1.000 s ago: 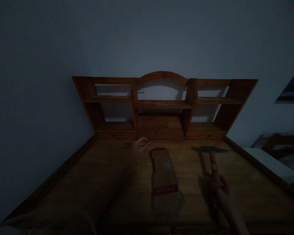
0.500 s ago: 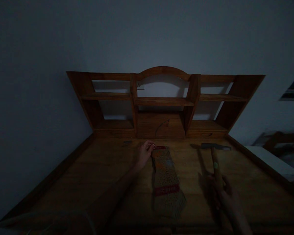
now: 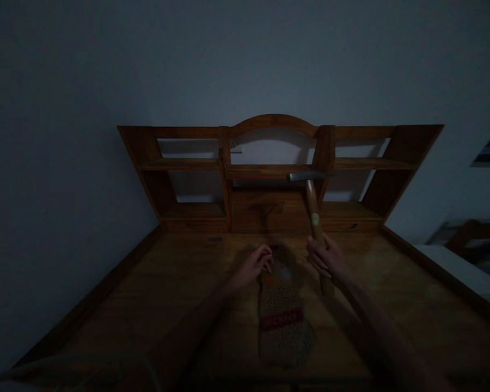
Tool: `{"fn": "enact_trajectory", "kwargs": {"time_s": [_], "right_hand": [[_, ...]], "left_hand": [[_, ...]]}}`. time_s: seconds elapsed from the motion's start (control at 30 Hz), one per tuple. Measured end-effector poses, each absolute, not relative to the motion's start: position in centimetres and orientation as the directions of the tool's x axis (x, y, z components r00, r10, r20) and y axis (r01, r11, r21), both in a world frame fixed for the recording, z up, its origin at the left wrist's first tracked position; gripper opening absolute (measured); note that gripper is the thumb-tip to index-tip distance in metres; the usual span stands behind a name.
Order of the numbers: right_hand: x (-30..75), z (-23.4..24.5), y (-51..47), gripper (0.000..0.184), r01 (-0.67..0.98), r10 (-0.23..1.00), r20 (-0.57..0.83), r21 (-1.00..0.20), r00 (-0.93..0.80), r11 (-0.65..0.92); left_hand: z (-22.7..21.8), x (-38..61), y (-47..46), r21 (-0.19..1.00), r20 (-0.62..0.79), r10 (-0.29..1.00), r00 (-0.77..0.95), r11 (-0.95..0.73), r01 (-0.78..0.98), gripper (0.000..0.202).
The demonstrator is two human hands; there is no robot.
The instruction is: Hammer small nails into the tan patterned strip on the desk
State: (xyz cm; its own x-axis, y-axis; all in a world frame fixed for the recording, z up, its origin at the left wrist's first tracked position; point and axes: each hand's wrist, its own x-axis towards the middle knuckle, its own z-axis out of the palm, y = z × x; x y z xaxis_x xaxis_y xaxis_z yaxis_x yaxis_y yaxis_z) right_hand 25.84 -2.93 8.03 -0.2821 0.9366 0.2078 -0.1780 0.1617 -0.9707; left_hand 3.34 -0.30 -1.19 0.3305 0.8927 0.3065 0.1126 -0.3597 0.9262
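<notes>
My right hand (image 3: pixel 324 256) grips the wooden handle of a hammer (image 3: pixel 315 220), which is raised with its dark metal head up in front of the shelf. Lower and to the left, my left hand (image 3: pixel 261 260) is closed in a pinch over the far end of a tan, speckled cloth-like piece (image 3: pixel 280 296) with red bands and a frayed-looking edge. What the pinched fingers hold is too small and dark to make out. The piece lies flat on the wooden desk (image 3: pixel 179 294), its far end partly hidden by my left hand.
A wooden shelf unit (image 3: pixel 269 173) stands along the back of the desk against the wall. A small dark flat item (image 3: pixel 215 239) lies near the back left. Raised wooden edges (image 3: pixel 118 267) line the desk's sides. A white surface (image 3: pixel 453 267) is off to the right.
My right hand has lifted the hammer up and to the left, from low over the desk's right side. My left hand has shifted slightly right and nearer, onto the speckled piece.
</notes>
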Motion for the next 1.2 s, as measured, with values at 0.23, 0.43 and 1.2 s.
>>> {"fn": "enact_trajectory", "kwargs": {"time_s": [0.23, 0.43, 1.2], "right_hand": [[23.2, 2.6, 1.6, 0.034, -0.291, 0.855, 0.135, -0.956, -0.5, -0.019], [23.3, -0.1, 2.6, 0.035, -0.333, 0.829, 0.069, -0.932, -0.555, -0.145], [22.4, -1.8, 0.9, 0.038, -0.151, 0.852, -0.016, -0.982, -0.524, -0.111]], "left_hand": [[-1.1, 3.3, -0.3, 0.911, 0.305, 0.899, 0.316, -0.372, 0.18, 0.024], [-1.8, 3.3, -0.1, 0.926, 0.286, 0.929, 0.234, -0.331, 0.183, 0.024], [-2.2, 2.2, 1.4, 0.984, 0.165, 0.983, -0.075, -0.159, 0.078, 0.037]]}}
